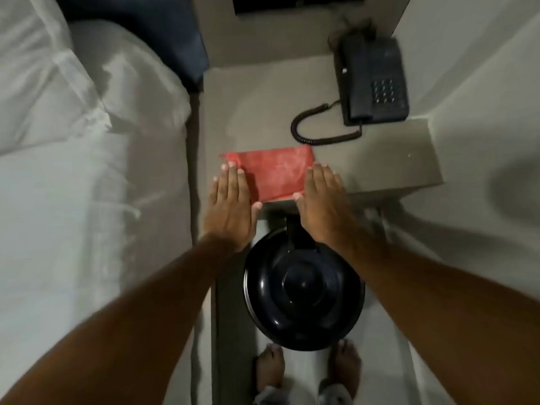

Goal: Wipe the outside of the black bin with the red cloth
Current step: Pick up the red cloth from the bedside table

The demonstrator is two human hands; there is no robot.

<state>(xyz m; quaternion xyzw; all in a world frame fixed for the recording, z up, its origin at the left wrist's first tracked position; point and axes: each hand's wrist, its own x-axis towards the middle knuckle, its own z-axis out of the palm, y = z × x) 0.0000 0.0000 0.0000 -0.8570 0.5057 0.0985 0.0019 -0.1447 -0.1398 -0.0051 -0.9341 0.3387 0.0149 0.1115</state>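
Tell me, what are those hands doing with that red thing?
A person's left hand and right hand lie flat on the two ends of a folded red cloth on a bedside table. The black bin stands on the floor below, by their bare feet. Neither hand touches the bin. A phone sits farther back.

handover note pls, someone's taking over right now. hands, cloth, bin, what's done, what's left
Left hand: open, flat on the left edge of the red cloth.
Right hand: open, flat on its right edge.
Red cloth: folded, lying on the bedside table, near its front edge.
Black bin: on the floor below the table, lid on, by the feet.
Done: cannot tell any wiping.
Left: pick up the cloth, wipe the bin's outside.
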